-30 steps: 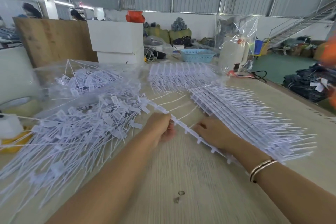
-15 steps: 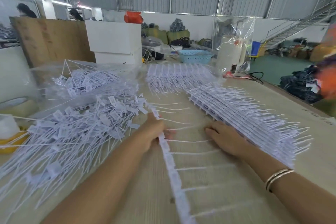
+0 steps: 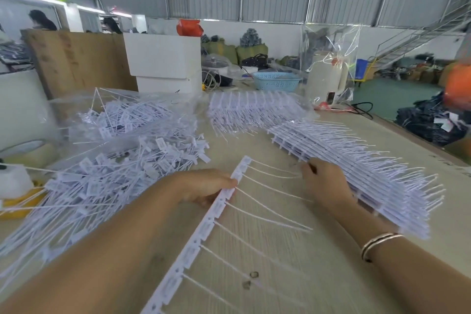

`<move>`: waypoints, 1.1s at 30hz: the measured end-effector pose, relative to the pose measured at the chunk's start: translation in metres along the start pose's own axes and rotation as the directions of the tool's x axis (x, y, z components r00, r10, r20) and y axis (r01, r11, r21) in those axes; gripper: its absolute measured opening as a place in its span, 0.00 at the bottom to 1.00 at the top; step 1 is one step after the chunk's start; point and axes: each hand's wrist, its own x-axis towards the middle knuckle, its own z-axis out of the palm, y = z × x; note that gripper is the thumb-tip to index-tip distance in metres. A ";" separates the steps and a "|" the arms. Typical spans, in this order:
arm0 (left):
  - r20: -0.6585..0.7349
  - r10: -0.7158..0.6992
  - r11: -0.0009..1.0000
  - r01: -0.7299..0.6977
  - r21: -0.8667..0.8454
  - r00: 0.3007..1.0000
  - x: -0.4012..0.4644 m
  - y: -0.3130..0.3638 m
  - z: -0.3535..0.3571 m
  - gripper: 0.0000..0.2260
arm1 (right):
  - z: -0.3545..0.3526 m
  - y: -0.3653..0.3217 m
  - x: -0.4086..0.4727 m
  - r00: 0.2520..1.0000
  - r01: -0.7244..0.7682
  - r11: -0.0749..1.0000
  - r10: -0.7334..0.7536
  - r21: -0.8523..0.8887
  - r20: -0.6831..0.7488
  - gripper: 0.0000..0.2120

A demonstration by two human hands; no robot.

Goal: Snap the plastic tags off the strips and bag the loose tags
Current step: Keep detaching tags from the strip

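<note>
- Since half a second ago, strip (image 3: 204, 232) leans from bottom edge up-right; its tails point right
- left hand (image 3: 204, 186) clamps its far end; right hand (image 3: 323, 183) pinches tail tips
- beyond, loose tags (image 3: 107, 181) left; stacked strips (image 3: 356, 160) right

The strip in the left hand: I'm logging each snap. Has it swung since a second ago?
Yes. The strip lay across between both hands; it now runs toward the camera, held by the left hand, roughly parallel to the stack of strips.
</note>
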 end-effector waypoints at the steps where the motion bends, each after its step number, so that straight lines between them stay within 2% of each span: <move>1: 0.053 0.003 1.000 -0.004 0.018 0.999 -0.001 0.000 -0.003 0.10 | 0.002 -0.006 -0.002 0.999 0.015 1.000 -0.015 -0.005 -0.051 0.20; 3: 0.142 -0.015 1.000 0.012 0.016 0.990 -0.005 -0.001 -0.011 0.10 | 0.004 -0.017 0.001 0.997 0.019 1.000 -0.019 0.002 -0.072 0.23; 5: 0.207 -0.024 0.999 0.014 0.050 0.978 -0.007 -0.002 -0.020 0.11 | 0.003 -0.026 0.008 0.998 0.022 0.999 -0.020 -0.037 0.051 0.17; 6: 0.240 -0.017 0.998 0.002 0.062 0.971 -0.007 -0.003 -0.023 0.12 | 0.001 -0.028 0.010 0.988 0.026 0.992 -0.006 -0.127 0.153 0.12; 7: 0.271 0.002 0.998 -0.017 0.053 0.963 -0.007 -0.004 -0.027 0.11 | 0.000 -0.030 0.013 0.968 0.042 0.967 0.022 -0.250 0.249 0.12; 9: 0.299 0.056 0.998 -0.053 -0.018 0.953 -0.008 -0.006 -0.033 0.10 | 0.000 -0.028 0.016 0.919 0.143 0.862 0.067 -0.486 0.389 0.20; 11: 0.305 0.094 0.993 -0.065 -0.104 0.948 -0.011 -0.006 -0.040 0.09 | -0.001 -0.029 0.023 0.896 0.222 0.787 0.068 -0.575 0.439 0.21; 12: 0.313 0.106 0.990 -0.071 -0.120 0.944 -0.011 -0.004 -0.042 0.08 | -0.004 -0.032 0.025 0.883 0.220 0.815 0.067 -0.536 0.464 0.20; 13: 0.321 0.112 0.990 -0.078 -0.116 0.940 -0.012 -0.002 -0.043 0.08 | -0.008 -0.034 0.029 0.865 0.144 0.913 0.071 -0.381 0.497 0.19; 14: 0.325 0.113 0.991 -0.084 -0.101 0.939 -0.012 0.002 -0.043 0.08 | -0.012 -0.037 0.032 0.829 -0.028 0.993 0.090 -0.119 0.552 0.18; 15: 0.322 0.111 0.992 -0.087 -0.089 0.940 -0.013 0.007 -0.042 0.09 | -0.012 -0.039 0.032 0.793 -0.251 0.954 0.106 0.164 0.600 0.17; 16: 0.311 0.110 0.993 -0.088 -0.084 0.944 -0.013 0.013 -0.040 0.09 | -0.011 -0.038 0.031 0.771 -0.386 0.856 0.095 0.343 0.630 0.16; 20: 0.269 0.077 0.996 -0.062 -0.063 0.960 -0.013 0.043 -0.030 0.12 | 0.006 -0.041 0.020 0.762 -0.466 0.728 0.042 0.502 0.646 0.16; 21: 0.246 0.059 0.998 -0.053 -0.030 0.968 -0.013 0.051 -0.029 0.12 | 0.009 -0.041 0.017 0.763 -0.510 0.657 0.049 0.555 0.644 0.15; 24: 0.113 0.020 0.985 -0.039 0.166 0.993 -0.014 0.074 -0.029 0.12 | 0.011 -0.040 0.012 0.762 -0.618 0.338 0.039 0.709 0.646 0.07; 26: 0.040 0.066 0.948 -0.075 0.310 0.997 -0.015 0.086 -0.028 0.14 | 0.013 -0.038 0.010 0.761 -0.631 0.240 0.011 0.738 0.648 0.06; 29: -0.020 0.146 0.814 -0.108 0.571 0.989 -0.015 0.093 -0.023 0.16 | 0.017 -0.036 0.008 0.759 -0.636 0.204 -0.011 0.744 0.651 0.07; 31: -0.060 0.148 0.608 -0.043 0.793 0.987 -0.013 0.087 -0.015 0.14 | 0.022 -0.035 0.007 0.765 -0.631 0.214 0.013 0.746 0.644 0.08; 33: -0.128 0.191 0.397 0.042 0.917 0.973 -0.005 0.074 -0.001 0.12 | 0.026 -0.035 0.006 0.803 -0.579 0.261 0.017 0.773 0.596 0.10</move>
